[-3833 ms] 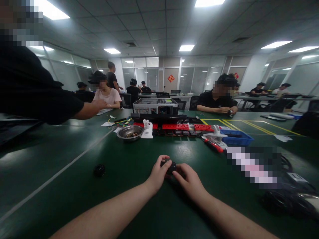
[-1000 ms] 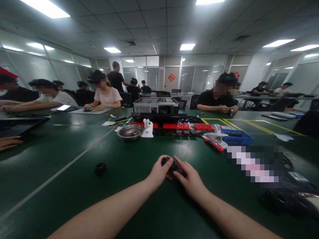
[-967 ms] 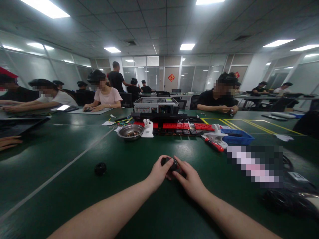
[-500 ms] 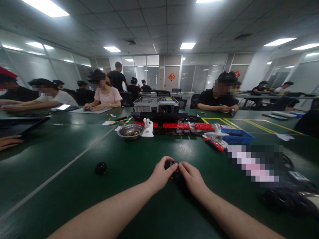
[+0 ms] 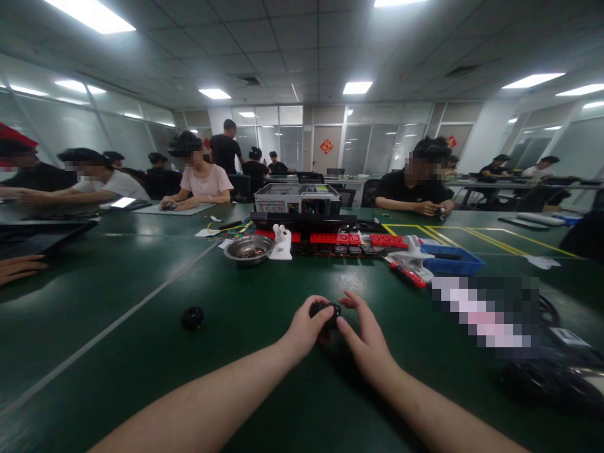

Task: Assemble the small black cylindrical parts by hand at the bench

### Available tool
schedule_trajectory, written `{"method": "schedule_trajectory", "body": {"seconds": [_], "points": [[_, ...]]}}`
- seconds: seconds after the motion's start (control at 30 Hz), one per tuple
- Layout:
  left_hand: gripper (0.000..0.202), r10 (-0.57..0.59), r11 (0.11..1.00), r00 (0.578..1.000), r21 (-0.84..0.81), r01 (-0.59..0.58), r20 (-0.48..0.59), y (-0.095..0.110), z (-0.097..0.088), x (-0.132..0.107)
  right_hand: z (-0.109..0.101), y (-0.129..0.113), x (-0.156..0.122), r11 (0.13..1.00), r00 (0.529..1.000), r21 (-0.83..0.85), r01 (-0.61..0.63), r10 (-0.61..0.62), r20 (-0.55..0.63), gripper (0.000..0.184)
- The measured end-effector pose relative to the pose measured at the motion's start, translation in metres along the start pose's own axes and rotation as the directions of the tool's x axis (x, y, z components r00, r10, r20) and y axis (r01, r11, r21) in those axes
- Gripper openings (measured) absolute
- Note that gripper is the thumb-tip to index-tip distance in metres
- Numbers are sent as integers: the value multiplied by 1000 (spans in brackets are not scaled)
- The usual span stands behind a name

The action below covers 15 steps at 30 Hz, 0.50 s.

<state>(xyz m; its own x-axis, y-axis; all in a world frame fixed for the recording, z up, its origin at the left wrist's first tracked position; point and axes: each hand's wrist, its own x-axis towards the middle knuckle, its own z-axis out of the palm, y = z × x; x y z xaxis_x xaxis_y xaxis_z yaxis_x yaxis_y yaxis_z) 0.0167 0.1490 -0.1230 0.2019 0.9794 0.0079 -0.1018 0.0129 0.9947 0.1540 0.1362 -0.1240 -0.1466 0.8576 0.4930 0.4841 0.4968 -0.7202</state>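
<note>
A small black round part (image 5: 334, 314), which looks like a toy wheel, is in my left hand (image 5: 309, 326), thumb on its near face and fingers curled behind it. My right hand (image 5: 367, 333) is just to its right with thumb and index finger spread apart. The right thumb tip is close to the part's edge; whether it touches I cannot tell. On the table to the left lies a similar black wheel (image 5: 192, 318), apart from both hands.
Across the green table (image 5: 264, 402) stand a metal bowl (image 5: 236, 250) of small parts, a white stand (image 5: 281, 245), red strips (image 5: 325, 238), a blue tray (image 5: 455, 261) and a red-handled tool (image 5: 409, 275). Dark round parts (image 5: 533, 380) lie at the right. Co-workers sit around.
My right thumb and index finger have come off the black wheel and spread apart, while my left hand keeps hold of it. The view has shifted slightly.
</note>
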Motion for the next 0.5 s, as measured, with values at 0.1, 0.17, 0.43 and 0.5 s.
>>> {"method": "schedule_trajectory", "body": {"seconds": [0.1,0.17,0.43,0.5], "points": [[27,35,997,999,69,-36,11,1,1,-3,1,6,4,977,981,89,-194,195,-2,34],[31,54,993,998,104,-55,17,2,2,-5,2,7,7,962,971,131,-239,232,64,34],[34,54,998,999,22,-54,-2,1,-1,-3,0,-1,3,998,995,13,-54,52,84,28],[32,41,999,999,-2,-41,-35,0,-1,-1,-2,-4,2,994,994,-62,92,-88,66,31]]}}
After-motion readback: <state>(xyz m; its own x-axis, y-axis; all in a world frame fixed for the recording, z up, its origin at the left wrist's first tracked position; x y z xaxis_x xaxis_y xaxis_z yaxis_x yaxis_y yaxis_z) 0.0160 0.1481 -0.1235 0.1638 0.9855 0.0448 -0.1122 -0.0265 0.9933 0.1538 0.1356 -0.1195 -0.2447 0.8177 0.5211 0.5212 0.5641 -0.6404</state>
